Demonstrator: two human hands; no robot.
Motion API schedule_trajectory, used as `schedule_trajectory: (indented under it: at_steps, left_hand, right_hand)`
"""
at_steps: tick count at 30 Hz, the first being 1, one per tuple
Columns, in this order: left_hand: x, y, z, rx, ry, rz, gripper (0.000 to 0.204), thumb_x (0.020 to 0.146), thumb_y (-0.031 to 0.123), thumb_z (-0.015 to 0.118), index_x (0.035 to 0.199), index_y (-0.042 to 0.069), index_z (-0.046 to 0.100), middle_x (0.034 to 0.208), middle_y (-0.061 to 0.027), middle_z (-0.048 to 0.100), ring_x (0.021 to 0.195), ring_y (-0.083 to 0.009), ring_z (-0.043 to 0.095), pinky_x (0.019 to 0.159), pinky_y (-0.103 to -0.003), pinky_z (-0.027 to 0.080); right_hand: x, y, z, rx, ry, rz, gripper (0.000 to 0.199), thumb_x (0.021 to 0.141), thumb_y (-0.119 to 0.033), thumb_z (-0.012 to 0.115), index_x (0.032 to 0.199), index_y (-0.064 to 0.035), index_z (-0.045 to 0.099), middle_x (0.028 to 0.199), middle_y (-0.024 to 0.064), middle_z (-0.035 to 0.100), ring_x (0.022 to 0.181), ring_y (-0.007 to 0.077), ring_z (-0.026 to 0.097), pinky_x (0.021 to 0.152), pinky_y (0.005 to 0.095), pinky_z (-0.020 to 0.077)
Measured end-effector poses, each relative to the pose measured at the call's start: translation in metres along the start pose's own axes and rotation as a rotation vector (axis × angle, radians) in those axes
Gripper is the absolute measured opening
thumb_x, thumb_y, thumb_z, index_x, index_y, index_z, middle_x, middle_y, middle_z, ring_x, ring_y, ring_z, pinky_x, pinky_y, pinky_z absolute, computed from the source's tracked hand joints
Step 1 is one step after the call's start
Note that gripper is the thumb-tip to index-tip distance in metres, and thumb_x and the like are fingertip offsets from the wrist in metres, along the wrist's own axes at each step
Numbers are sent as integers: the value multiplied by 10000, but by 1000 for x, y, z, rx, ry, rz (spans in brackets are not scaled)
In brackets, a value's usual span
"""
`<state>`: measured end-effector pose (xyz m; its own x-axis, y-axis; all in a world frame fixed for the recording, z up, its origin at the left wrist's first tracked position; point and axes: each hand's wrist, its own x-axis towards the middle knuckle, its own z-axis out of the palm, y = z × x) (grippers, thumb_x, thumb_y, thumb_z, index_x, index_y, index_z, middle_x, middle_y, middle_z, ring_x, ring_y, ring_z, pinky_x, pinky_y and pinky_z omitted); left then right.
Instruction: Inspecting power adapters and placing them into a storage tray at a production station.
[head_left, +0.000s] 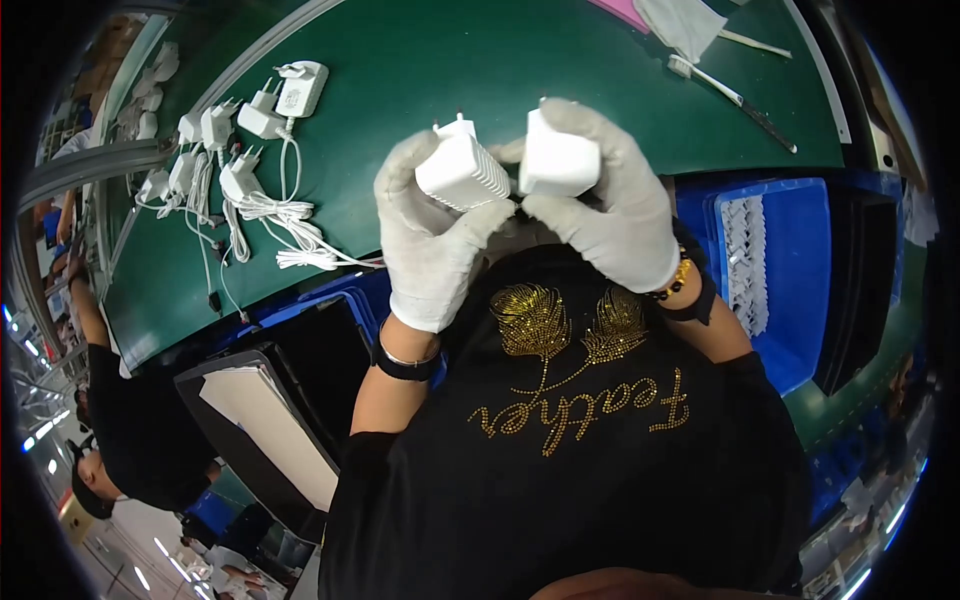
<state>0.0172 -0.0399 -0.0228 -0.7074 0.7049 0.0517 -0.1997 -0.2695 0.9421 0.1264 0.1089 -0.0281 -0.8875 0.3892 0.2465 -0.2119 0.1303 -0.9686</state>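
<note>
In white gloves, both my hands are raised side by side over the near edge of the green table (pixel 400 70). My left hand (pixel 425 235) grips a white power adapter (pixel 460 172) with ribbed sides, its pins pointing away from me. A second white power adapter (pixel 560 160) is held in my right hand (pixel 625 205), fingers and thumb around it. The two adapters are apart, with a small gap between them. My left fingers behind the first adapter are partly hidden.
Several white adapters with bundled cables (pixel 240 180) lie at the table's left. A toothbrush (pixel 740 105) and a white cloth (pixel 682 25) lie at the far right. Blue bin (pixel 800 290) with white pieces stands right; a black box (pixel 270 440) holds card lower left. Another person (pixel 140 430) is at left.
</note>
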Motion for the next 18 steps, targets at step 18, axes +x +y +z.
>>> schedule_trajectory:
  at_steps: [18]
  left_hand:
    - [10,-5,21,-87,38,6,684,1041,502,332,1544,52,222,1394,-151,484,1279,-278,499,1099,-406,388]
  right_hand:
    - [17,-6,20,-446,37,-69,920,882,-426,732,1547,-22,241,1292,250,583,1127,328,633,998,364,481]
